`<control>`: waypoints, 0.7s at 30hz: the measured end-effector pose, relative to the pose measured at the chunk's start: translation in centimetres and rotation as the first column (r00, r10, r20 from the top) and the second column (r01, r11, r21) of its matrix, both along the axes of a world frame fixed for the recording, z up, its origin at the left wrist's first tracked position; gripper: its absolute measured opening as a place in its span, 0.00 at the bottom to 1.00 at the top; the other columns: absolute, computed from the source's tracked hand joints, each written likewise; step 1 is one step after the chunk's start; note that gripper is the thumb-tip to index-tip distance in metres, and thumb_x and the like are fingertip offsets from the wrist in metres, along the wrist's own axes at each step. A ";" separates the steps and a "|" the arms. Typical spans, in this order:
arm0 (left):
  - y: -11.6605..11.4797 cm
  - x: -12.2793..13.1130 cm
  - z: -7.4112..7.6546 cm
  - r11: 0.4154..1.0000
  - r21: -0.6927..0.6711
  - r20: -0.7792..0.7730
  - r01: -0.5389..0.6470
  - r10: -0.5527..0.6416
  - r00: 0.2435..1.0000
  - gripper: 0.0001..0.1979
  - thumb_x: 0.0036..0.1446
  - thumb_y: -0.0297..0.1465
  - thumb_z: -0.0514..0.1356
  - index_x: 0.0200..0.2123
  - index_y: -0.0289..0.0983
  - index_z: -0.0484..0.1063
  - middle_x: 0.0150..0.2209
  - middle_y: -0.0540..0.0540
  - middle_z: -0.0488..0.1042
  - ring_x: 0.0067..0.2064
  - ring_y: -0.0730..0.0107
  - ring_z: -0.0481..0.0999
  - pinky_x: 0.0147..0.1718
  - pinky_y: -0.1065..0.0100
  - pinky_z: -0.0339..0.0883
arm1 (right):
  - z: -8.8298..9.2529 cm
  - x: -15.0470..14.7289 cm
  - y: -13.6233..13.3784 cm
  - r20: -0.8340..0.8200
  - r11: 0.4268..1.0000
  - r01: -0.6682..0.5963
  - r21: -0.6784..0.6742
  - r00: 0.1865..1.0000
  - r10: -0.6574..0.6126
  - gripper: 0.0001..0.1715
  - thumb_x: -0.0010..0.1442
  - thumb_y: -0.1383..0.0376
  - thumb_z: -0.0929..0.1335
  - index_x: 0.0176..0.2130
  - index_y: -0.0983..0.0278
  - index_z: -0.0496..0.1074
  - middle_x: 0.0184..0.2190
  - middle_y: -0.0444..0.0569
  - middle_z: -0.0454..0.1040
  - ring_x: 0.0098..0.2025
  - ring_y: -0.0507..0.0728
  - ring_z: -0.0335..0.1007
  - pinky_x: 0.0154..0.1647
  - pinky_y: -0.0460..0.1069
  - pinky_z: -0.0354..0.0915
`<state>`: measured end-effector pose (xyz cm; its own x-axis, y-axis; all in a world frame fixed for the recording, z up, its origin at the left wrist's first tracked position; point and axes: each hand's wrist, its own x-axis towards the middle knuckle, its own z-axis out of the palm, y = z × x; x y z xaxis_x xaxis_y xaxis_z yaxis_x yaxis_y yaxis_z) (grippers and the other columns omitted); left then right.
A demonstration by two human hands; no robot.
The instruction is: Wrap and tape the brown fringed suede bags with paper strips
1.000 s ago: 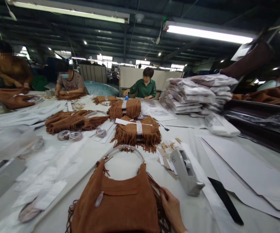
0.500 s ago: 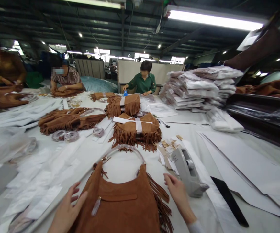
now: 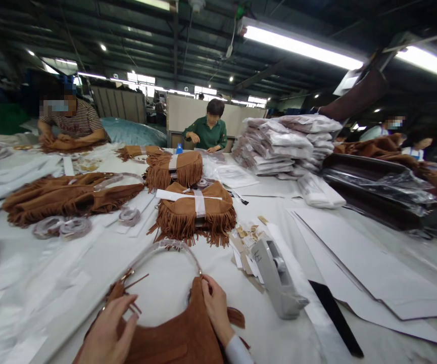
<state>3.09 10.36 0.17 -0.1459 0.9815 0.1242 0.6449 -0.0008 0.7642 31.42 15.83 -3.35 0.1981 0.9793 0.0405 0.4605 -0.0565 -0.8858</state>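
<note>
A brown suede handbag (image 3: pixel 165 333) with fringe and a plastic-wrapped handle (image 3: pixel 173 245) lies before me on the white-covered table. At its upper right corner, just below the handle's end, the fingers of my right hand (image 3: pixel 216 306) are closed on the suede. My left hand (image 3: pixel 112 328) is over the bag's upper left side, thumb and fingers apart. The bag's lower part runs out of the picture. Right of my right hand stands a grey tape dispenser (image 3: pixel 275 280), beside a scatter of small tan and white tags (image 3: pixel 246 240).
Fringed brown bags (image 3: pixel 197 207) lie farther up the table, with plastic-wrapped coils (image 3: pixel 75 227) at left. Wrapped packages (image 3: pixel 279 144) are piled at back right. White sheets (image 3: pixel 362 268) and a black strip (image 3: pixel 335 318) lie at right. Co-workers (image 3: pixel 208 129) sit across the table.
The view has turned right and the bag sits lower in it. My right hand has moved from beside the bag onto its upper right corner. My left hand has shifted toward its upper left corner.
</note>
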 end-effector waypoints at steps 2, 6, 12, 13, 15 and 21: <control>3.3 6.0 2.1 0.986 -0.093 0.082 0.138 -0.130 0.988 0.22 0.57 0.46 0.50 0.46 0.39 0.72 0.46 0.43 0.76 0.47 0.58 0.75 0.46 0.62 0.68 | 0.1 0.0 -0.2 0.009 0.999 -0.043 0.017 0.999 0.043 0.25 0.62 0.53 0.59 0.47 0.64 0.76 0.45 0.53 0.78 0.48 0.62 0.73 0.53 0.55 0.66; 8.1 15.1 2.0 0.931 -0.264 0.032 0.252 -0.253 0.967 0.21 0.57 0.44 0.52 0.39 0.32 0.71 0.37 0.38 0.76 0.40 0.58 0.75 0.42 0.63 0.65 | 1.5 1.5 -0.3 0.137 0.978 -0.203 0.048 0.971 0.195 0.21 0.63 0.57 0.60 0.45 0.62 0.77 0.39 0.51 0.80 0.40 0.60 0.75 0.44 0.52 0.69; 8.7 17.4 -2.3 0.939 -0.285 0.066 0.191 -0.180 0.981 0.13 0.59 0.39 0.50 0.28 0.39 0.66 0.31 0.45 0.75 0.37 0.63 0.74 0.41 0.66 0.63 | 7.9 12.0 6.4 0.422 1.000 0.007 0.022 0.906 -0.015 0.18 0.60 0.62 0.61 0.40 0.66 0.77 0.35 0.55 0.79 0.38 0.60 0.73 0.43 0.52 0.64; 8.6 17.3 -2.7 0.946 -0.254 0.114 0.202 -0.178 0.977 0.13 0.59 0.39 0.49 0.28 0.39 0.66 0.31 0.46 0.74 0.37 0.63 0.74 0.40 0.67 0.63 | 9.0 14.2 8.3 0.453 0.999 0.050 0.020 0.890 -0.054 0.17 0.61 0.62 0.61 0.39 0.66 0.76 0.36 0.55 0.78 0.39 0.61 0.72 0.44 0.53 0.63; 8.4 17.1 -3.3 0.953 -0.202 0.214 0.224 -0.180 0.960 0.12 0.59 0.39 0.49 0.29 0.40 0.66 0.31 0.48 0.74 0.37 0.64 0.74 0.40 0.68 0.63 | 10.7 17.8 12.0 0.507 0.993 0.118 -0.014 0.857 -0.094 0.13 0.60 0.64 0.63 0.34 0.66 0.76 0.34 0.56 0.77 0.39 0.61 0.72 0.44 0.53 0.62; 8.9 17.4 -4.7 0.940 -0.228 0.286 0.255 -0.186 0.940 0.13 0.58 0.42 0.49 0.30 0.41 0.65 0.31 0.49 0.76 0.37 0.63 0.75 0.40 0.67 0.64 | 9.9 20.6 19.1 0.581 0.954 0.245 -0.174 0.808 -0.102 0.10 0.56 0.62 0.72 0.30 0.67 0.72 0.31 0.47 0.74 0.37 0.55 0.71 0.44 0.55 0.67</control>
